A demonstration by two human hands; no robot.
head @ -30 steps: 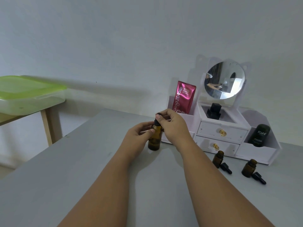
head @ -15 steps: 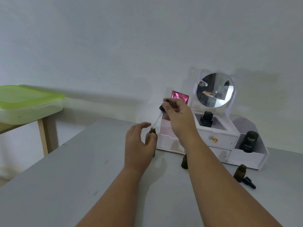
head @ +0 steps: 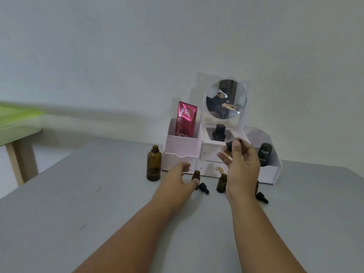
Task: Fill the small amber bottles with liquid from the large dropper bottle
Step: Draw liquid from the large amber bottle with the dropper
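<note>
The large amber bottle point(head: 153, 166) stands uncapped on the grey table point(head: 78, 203), left of the white organiser. My right hand point(head: 241, 166) pinches the black dropper point(head: 232, 143) by its bulb, held above a small amber bottle point(head: 221, 183). My left hand point(head: 182, 179) has its fingers apart and nearly touches another small amber bottle point(head: 196, 175), with a loose black cap point(head: 203, 188) beside it. A third small bottle point(head: 257, 186) is mostly hidden behind my right wrist, next to another black cap point(head: 262, 197).
A white organiser point(head: 183, 148) with drawers and a round mirror point(head: 226, 99) stands at the back of the table. It holds a pink sachet point(head: 186, 119) and a black jar point(head: 265, 154). A green-lidded box point(head: 17, 119) rests on a wooden table at the left.
My left hand has let go of the large bottle and moved right toward a small bottle. My right hand has carried the dropper right and down, over the small bottles.
</note>
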